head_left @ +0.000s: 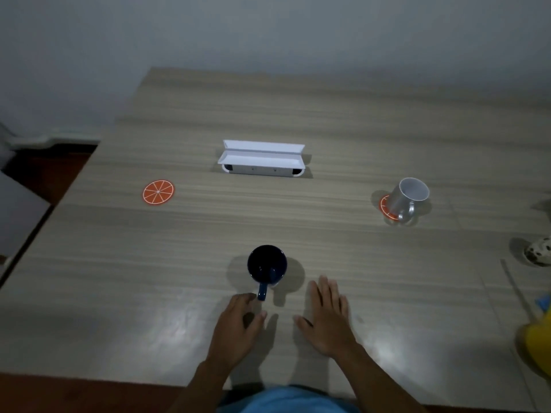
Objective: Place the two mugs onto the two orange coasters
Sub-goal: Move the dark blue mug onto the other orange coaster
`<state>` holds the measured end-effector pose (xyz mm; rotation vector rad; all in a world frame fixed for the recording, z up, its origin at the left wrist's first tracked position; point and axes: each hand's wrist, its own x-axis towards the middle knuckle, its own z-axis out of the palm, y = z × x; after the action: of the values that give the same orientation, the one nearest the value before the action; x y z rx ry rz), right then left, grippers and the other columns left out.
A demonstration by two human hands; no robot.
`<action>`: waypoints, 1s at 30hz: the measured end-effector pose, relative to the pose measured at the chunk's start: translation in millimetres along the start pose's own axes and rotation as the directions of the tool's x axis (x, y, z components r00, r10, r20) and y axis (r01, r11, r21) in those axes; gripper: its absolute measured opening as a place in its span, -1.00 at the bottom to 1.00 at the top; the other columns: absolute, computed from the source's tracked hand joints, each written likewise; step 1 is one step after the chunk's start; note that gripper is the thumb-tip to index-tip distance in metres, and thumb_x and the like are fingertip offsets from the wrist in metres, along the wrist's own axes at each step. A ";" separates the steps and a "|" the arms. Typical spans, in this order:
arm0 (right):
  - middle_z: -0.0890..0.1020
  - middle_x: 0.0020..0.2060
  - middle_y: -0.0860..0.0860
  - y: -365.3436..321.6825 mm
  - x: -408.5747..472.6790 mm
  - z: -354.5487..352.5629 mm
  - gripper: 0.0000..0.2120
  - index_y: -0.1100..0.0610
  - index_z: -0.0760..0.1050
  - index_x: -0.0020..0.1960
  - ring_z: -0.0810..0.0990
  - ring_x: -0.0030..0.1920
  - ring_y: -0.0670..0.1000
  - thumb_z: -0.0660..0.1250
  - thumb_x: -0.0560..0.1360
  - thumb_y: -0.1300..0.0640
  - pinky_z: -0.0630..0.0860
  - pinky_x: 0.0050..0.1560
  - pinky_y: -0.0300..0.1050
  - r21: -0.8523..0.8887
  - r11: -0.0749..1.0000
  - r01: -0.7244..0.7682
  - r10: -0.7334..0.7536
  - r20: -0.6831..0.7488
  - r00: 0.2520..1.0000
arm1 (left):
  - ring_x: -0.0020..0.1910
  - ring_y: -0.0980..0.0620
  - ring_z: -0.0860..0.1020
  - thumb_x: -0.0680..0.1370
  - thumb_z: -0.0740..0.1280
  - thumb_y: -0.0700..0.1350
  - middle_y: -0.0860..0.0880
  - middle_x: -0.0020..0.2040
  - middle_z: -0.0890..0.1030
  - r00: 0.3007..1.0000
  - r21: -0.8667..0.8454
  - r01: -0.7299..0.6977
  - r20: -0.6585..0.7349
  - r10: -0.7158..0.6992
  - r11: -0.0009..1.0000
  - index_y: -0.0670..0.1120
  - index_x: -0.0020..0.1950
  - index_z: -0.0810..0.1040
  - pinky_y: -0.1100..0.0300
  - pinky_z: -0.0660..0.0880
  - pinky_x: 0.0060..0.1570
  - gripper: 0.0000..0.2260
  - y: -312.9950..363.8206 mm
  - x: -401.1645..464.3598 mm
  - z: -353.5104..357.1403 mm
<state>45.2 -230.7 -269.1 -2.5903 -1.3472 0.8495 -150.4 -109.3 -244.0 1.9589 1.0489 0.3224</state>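
We see our left hand [238, 320] loosely curled, empty, its fingertips just beside the handle of the dark blue mug [267, 265] standing upright on the counter [328, 120]. Our right hand [328, 317] lies flat and spread, just right of that mug. Far left of the mug sits a bare orange coaster [158, 192]; far right, the white mug [408, 199] stands on the other orange coaster [385, 208].

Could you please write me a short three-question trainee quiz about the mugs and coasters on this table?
1. True or false: the white mug already stands on a coaster.
2. Which hand is nearest the dark blue mug's handle: A left, B right?
3. How many coasters are bare?

Key:
1. True.
2. A, the left hand; the right hand lies flat beside it.
3. One, the left coaster.
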 end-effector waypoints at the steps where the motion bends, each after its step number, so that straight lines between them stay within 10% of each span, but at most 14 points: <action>1: -0.43 0.56 0.05 1.6 0.1 0.6 -0.10 0.03 -0.35 0.60 -0.44 0.57 0.14 -0.07 0.49 -0.41 -0.32 0.56 0.17 -0.036 0.999 -0.001 0.002 0.013 1.000 | 0.17 0.16 0.50 0.55 0.38 0.07 0.13 0.23 0.49 0.999 -0.053 0.043 -0.017 -0.044 0.998 0.01 0.34 0.44 0.37 0.41 0.05 -0.61 1.9 -0.4 -2.3; 10: -0.47 0.55 0.04 3.8 1.2 6.9 -0.13 0.00 -0.43 0.58 -0.50 0.54 0.13 -0.10 0.52 -0.42 -0.39 0.55 0.18 -0.077 0.997 -0.008 0.010 0.024 1.000 | 0.03 0.17 0.58 0.57 0.38 -0.02 0.09 0.04 0.62 0.998 -0.259 0.033 -0.039 -0.044 0.965 0.11 0.05 0.52 0.04 0.57 -0.03 -0.91 19.2 11.2 -3.0; 24: -0.34 0.61 0.07 -13.7 -1.7 8.6 -0.12 0.00 -0.33 0.60 -0.42 0.58 0.16 -0.06 0.51 -0.44 -0.33 0.56 0.22 -0.042 0.998 -0.054 0.052 -0.043 0.998 | -0.23 0.17 0.52 0.64 0.27 -0.12 0.05 -0.23 0.58 0.990 -0.435 0.138 0.092 -0.108 0.890 -0.06 -0.06 0.60 0.32 0.40 -0.21 -0.86 18.7 24.7 -16.7; 30: -0.11 0.65 0.01 -48.4 15.5 5.8 -0.18 0.03 -0.19 0.62 -0.27 0.62 0.09 0.01 0.55 -0.36 -0.17 0.59 0.22 -0.052 0.999 0.002 -0.007 -0.107 0.994 | -0.08 -0.09 0.62 0.65 0.24 0.01 -0.12 -0.11 0.65 0.990 -0.463 0.144 0.062 -0.130 0.874 0.05 -0.13 0.57 -0.12 0.55 -0.04 -0.80 4.5 35.8 -41.3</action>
<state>14.1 -190.4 -264.5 -2.6288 -1.3628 0.6730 -149.5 -59.2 -221.8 1.4444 0.9773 0.4234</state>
